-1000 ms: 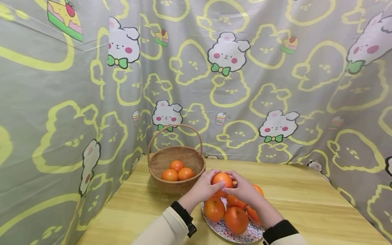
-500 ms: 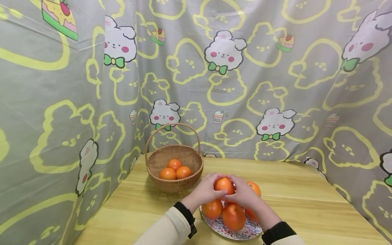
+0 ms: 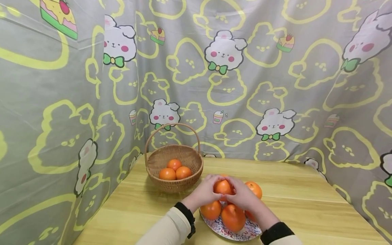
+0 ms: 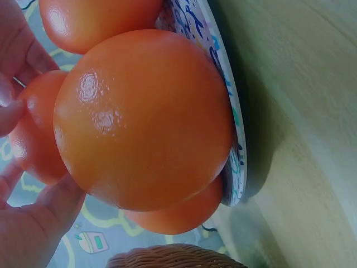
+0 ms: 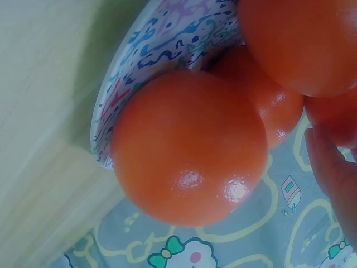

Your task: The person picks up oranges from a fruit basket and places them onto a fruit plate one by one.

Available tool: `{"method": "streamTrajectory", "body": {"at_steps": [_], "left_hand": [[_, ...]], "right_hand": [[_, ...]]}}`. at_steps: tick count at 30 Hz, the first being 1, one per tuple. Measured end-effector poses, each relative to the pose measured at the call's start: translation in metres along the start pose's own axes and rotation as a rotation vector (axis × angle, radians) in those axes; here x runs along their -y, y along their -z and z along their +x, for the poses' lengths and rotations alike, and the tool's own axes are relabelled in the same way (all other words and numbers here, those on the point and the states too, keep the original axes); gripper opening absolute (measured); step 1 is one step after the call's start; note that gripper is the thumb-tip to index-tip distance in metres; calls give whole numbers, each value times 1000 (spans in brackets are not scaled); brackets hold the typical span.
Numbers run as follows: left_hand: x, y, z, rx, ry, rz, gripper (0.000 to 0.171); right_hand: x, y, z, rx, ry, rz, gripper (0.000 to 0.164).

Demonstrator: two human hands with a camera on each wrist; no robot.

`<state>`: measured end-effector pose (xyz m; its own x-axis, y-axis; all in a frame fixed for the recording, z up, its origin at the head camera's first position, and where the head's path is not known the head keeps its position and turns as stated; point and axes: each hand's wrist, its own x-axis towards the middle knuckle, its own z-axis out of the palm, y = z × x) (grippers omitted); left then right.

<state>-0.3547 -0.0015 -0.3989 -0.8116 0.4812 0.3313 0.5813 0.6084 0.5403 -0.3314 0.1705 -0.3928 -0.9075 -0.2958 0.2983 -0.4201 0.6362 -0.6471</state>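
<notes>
Both hands hold one orange [image 3: 223,188] over a patterned plate [image 3: 228,234]. My left hand [image 3: 206,190] curls round its left side, my right hand [image 3: 243,194] round its right, with the thumbs close together at the near side. Several other oranges lie on the plate, among them a large one [image 3: 233,217] at the front and one [image 3: 252,189] at the back right. In the left wrist view the held orange [image 4: 36,134] sits on the pile, partly behind a nearer orange [image 4: 145,120]. The right wrist view shows fingertips [image 5: 323,151] against the held orange [image 5: 337,120].
A wicker basket [image 3: 173,185] with a tall handle stands to the left behind the plate, with three oranges [image 3: 174,170] inside. The wooden table [image 3: 294,197] reaches back to a grey cartoon-print curtain [image 3: 190,92], which also hangs along the sides.
The held orange has come down a little toward the pile between both hands. The head view shifted slightly at first. The basket and its oranges stay as they were.
</notes>
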Motion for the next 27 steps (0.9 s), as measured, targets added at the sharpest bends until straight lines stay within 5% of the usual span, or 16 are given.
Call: {"method": "streamTrajectory", "body": {"at_steps": [27], "left_hand": [[2, -10, 15, -88, 58, 84, 69]], "right_hand": [[-1, -1, 17, -64, -55, -94, 63]]}}
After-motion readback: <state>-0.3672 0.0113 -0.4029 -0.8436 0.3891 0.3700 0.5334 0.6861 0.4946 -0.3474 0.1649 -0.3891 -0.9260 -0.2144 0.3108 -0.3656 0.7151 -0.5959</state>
